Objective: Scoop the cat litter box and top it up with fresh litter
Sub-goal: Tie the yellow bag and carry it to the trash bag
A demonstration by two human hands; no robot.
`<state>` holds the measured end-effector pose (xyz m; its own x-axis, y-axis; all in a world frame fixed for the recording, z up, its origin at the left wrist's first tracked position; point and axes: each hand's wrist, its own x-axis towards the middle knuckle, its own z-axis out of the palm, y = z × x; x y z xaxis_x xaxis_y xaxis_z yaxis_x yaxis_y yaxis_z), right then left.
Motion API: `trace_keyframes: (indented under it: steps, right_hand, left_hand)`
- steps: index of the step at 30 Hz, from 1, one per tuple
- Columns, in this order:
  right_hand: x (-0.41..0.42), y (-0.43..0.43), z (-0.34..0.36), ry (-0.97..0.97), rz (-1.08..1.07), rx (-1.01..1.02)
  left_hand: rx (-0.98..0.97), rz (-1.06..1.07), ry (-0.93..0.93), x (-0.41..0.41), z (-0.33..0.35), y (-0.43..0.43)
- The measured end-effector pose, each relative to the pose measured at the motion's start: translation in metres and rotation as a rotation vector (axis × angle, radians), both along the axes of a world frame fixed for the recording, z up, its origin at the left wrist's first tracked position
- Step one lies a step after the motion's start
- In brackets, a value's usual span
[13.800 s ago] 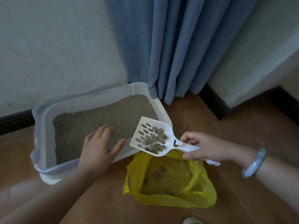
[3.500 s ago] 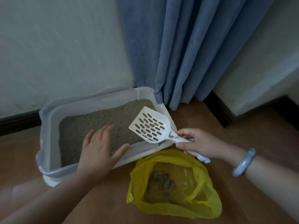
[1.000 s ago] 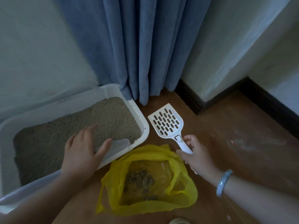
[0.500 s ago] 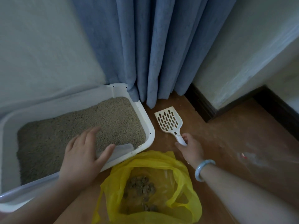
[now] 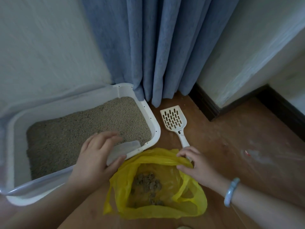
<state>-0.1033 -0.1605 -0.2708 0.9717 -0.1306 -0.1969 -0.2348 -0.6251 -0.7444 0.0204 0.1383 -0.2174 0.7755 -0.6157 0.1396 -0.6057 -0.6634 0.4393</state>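
Note:
The white litter box (image 5: 155, 129) stands on the floor at the left, filled with grey-tan litter (image 5: 85, 129). My left hand (image 5: 97, 156) lies flat on its near rim, fingers spread over the litter, gripping nothing. The white slotted scoop (image 5: 174, 120) lies empty on the floor just right of the box, with no hand on it. In front of it sits an open yellow bag (image 5: 194, 207) with several litter clumps (image 5: 148, 180) inside. My right hand (image 5: 196, 166) is at the bag's far rim, thumb inside and fingers outside, pinching the plastic.
A blue curtain (image 5: 156, 52) hangs down to the floor behind the box corner and the scoop. White walls with a dark baseboard (image 5: 206, 106) close the corner at the right. Brown wooden floor (image 5: 239, 146) stretches out to the right of the bag.
My right hand set the scoop on the floor, let go of its handle and moved back to the yellow bag's rim. My left hand stayed on the box.

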Motion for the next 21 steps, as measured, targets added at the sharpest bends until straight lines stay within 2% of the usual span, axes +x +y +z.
trace_keyframes:
  steps: [3, 8, 13, 16, 21]
  right_hand:
    - [-0.017, 0.003, 0.004, 0.059, 0.223, -0.138]
    - [-0.021, 0.004, 0.014, 0.1, 0.62, -0.524]
    - [-0.011, 0.003, 0.008, 0.083, 0.778, -0.705]
    - [-0.005, 0.006, 0.011, 0.07, 0.665, -0.614]
    - [0.007, 0.034, 0.033, 0.125, 0.35, -0.218]
  left_hand:
    - [-0.013, -0.221, -0.085, -0.012, 0.001, 0.0]
    - [0.071, -0.421, -0.018, -0.025, 0.009, 0.002]
    - [0.255, -0.527, 0.006, -0.03, 0.016, 0.02]
    - [0.301, -0.536, 0.013, -0.03, 0.014, 0.031]
    - [0.33, -0.55, 0.001, -0.026, 0.013, 0.04]
